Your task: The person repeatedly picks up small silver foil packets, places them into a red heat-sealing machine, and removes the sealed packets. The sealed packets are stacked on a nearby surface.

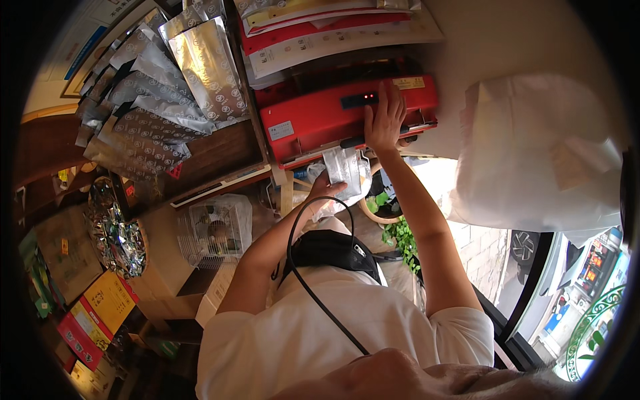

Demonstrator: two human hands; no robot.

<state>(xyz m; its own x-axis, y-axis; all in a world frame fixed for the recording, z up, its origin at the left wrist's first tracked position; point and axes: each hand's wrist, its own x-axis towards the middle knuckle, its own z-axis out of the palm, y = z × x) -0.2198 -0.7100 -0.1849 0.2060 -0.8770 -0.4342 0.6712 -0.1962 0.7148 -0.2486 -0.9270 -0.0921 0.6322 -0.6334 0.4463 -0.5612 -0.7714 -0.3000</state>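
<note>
A red sealing machine with a small dark display and lit red dots stands in front of me. My right hand lies on its top beside the display, fingers stretched out, holding nothing. Low at the machine's front edge, my left hand is closed on a silver foil pouch. The pouch's upper end meets the front of the machine; whether it goes inside cannot be seen.
Left of the machine, many silver patterned pouches are heaped on a dark wooden shelf. Papers and red folders lie behind it. A white plastic bag bulges at the right. Below are a wire basket and a green plant.
</note>
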